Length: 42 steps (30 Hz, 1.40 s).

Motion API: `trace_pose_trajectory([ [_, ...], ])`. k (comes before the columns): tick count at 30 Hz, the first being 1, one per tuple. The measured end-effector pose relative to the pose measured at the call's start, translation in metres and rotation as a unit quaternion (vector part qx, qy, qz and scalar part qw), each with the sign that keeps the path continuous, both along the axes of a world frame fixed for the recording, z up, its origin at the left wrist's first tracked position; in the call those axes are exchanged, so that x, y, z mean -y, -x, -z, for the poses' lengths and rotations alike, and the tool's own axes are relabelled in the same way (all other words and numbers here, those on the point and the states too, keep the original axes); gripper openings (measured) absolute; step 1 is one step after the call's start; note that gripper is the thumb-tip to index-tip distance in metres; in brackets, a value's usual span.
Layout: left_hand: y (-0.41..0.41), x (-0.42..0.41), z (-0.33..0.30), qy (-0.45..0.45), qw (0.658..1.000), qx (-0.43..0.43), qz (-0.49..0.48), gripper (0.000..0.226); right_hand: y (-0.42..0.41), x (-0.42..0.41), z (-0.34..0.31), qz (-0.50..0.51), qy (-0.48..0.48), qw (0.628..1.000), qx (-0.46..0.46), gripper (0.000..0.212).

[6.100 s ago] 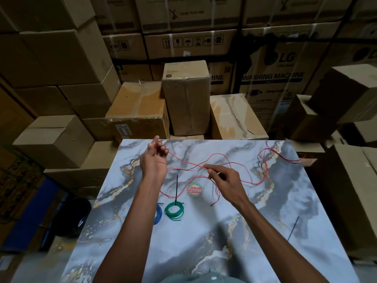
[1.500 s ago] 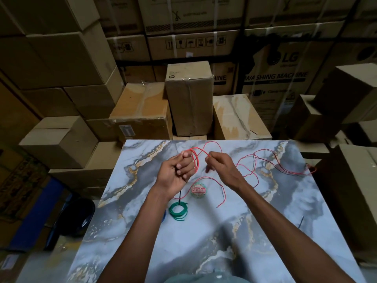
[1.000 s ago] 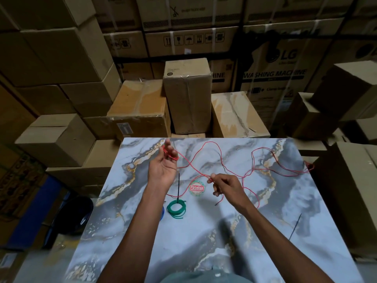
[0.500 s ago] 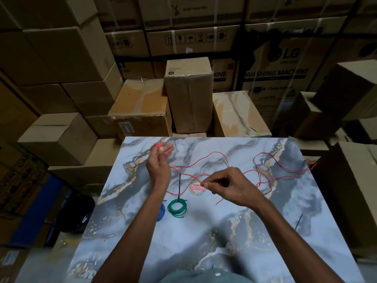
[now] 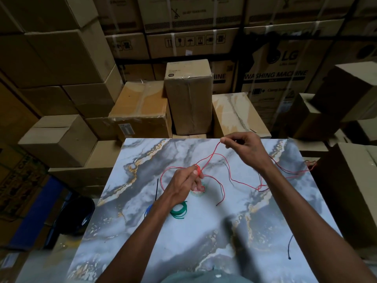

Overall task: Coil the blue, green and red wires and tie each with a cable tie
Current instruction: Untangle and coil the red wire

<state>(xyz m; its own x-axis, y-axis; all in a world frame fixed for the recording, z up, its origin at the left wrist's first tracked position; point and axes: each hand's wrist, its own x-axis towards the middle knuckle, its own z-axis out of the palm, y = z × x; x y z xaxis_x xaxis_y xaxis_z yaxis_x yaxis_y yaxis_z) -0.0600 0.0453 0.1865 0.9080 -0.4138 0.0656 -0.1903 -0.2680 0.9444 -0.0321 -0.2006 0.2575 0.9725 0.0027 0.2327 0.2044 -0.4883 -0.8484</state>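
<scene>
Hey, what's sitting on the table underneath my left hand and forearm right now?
Under the left hand a round red-and-green labelled item shows, mostly covered. The green coil lies beside the forearm, and only an edge of the blue coil shows; the rest is hidden.

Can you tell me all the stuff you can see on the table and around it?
red wire: one, red, loose and tangled across the far half of the table, pinched by both hands
green wire: one coil, green, on the table beside the left forearm
blue wire: one, blue, mostly hidden behind the left forearm
cable tie: one, black, thin strip left of the left hand
second cable tie: one, dark, near the table's right edge
round label: one, red and green, partly under the left hand
table: one, grey-white marble pattern
cardboard boxes: many, brown, stacked behind and beside the table
left hand: one, over the table's middle
right hand: one, raised at the far edge
</scene>
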Motion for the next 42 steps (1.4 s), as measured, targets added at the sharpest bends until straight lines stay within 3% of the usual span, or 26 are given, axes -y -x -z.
trace_pose_trajectory([
  [5,0.008,0.012,-0.012,0.197,0.963,-0.177,0.055,0.035,-0.015,0.009,0.035,0.01,-0.087,0.995,-0.037,0.015],
  [8,0.011,0.013,-0.025,0.329,0.909,-0.255,0.009,0.031,-0.009,0.003,0.053,0.007,-0.133,0.988,-0.073,0.014],
  [10,0.008,0.011,-0.03,0.421,0.855,-0.301,-0.031,0.029,0.0,-0.002,0.066,0.005,-0.153,0.983,-0.106,0.014],
  [13,-0.007,0.0,-0.033,0.557,0.763,-0.318,-0.078,0.03,0.016,-0.006,0.089,0.011,-0.163,0.974,-0.156,0.024],
  [17,-0.03,-0.028,-0.032,0.633,0.71,-0.282,-0.124,0.026,0.031,0.002,0.121,0.064,-0.176,0.961,-0.202,0.048],
  [19,-0.038,-0.04,-0.028,0.624,0.719,-0.272,-0.141,0.018,0.037,0.009,0.134,0.091,-0.153,0.963,-0.203,0.056],
  [23,-0.04,-0.039,-0.024,0.578,0.756,-0.26,-0.162,0.02,0.034,0.012,0.14,0.057,0.026,0.967,-0.249,0.051],
  [26,-0.041,-0.026,-0.029,0.531,0.794,-0.255,-0.152,0.024,0.024,0.005,0.131,0.002,0.009,0.96,-0.281,0.045],
  [30,-0.037,-0.008,-0.034,0.491,0.82,-0.271,-0.114,0.027,0.005,-0.012,0.099,0.021,0.139,0.976,-0.164,0.032],
  [32,-0.035,0.0,-0.038,0.462,0.834,-0.285,-0.101,0.027,-0.005,-0.023,0.084,0.029,0.192,0.975,-0.107,0.052],
  [37,-0.022,0.013,-0.052,0.393,0.869,-0.297,-0.045,0.023,-0.017,-0.046,0.043,-0.064,0.138,0.988,0.013,0.076],
  [40,-0.015,0.014,-0.064,0.388,0.873,-0.295,-0.004,0.02,-0.02,-0.054,0.041,-0.106,0.118,0.986,0.041,0.041],
  [42,-0.013,0.011,-0.074,0.428,0.851,-0.303,0.006,0.017,-0.02,-0.055,0.048,-0.124,0.064,0.99,-0.023,0.018],
])
